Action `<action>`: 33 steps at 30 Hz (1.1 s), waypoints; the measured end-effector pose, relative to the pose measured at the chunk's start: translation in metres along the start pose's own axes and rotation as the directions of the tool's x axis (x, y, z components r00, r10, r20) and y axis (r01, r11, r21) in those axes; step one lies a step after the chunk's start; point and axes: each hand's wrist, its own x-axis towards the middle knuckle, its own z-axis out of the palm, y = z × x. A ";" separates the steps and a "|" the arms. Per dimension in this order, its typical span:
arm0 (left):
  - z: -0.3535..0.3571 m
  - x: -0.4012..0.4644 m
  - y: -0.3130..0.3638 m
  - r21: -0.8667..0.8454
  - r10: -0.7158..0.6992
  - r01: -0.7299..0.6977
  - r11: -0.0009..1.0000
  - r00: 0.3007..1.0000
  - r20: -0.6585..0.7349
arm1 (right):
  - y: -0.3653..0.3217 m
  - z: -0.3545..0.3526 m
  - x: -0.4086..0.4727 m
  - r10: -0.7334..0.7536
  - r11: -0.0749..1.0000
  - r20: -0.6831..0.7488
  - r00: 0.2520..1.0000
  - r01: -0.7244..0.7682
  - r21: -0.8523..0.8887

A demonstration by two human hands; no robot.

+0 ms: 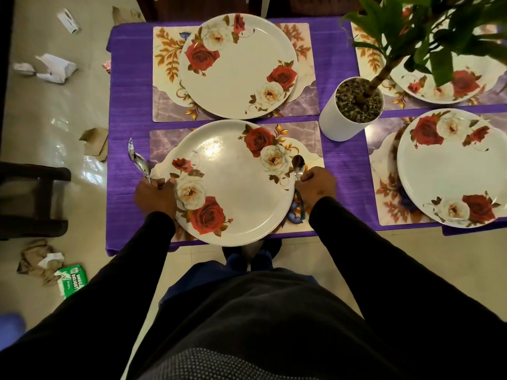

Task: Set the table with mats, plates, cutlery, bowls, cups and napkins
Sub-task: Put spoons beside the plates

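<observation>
— Where do we have the cutlery now?
— Our left hand grips a bundle of shiny steel spoons left of the near round white plate with roses. Our right hand has its fingers curled around one steel spoon, just beside the plate's right rim, over the marbled floral mat.

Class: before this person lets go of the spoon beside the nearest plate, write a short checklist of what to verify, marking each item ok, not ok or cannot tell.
1. Near plate sits on its mat: ok.
2. Right hand grips the spoon: ok.
3. Spoon lies flat on the mat: cannot tell.
4. Left hand holds the spare cutlery securely: ok.
5. Plant pot stands apart from the spoon: ok.
</observation>
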 end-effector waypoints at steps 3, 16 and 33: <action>0.000 0.000 0.000 -0.009 -0.021 0.021 1.000 1.000 -0.008 | 0.000 0.000 -0.001 0.015 1.000 -0.022 1.000 -0.015 -0.005; 0.007 0.008 -0.008 0.055 -0.041 0.042 0.998 0.999 -0.022 | -0.003 -0.005 -0.006 0.021 1.000 0.011 1.000 -0.021 -0.004; 0.036 -0.116 0.043 -0.237 0.317 -0.213 0.948 0.693 0.648 | -0.052 0.007 -0.050 -0.157 0.767 0.266 0.951 -0.052 0.639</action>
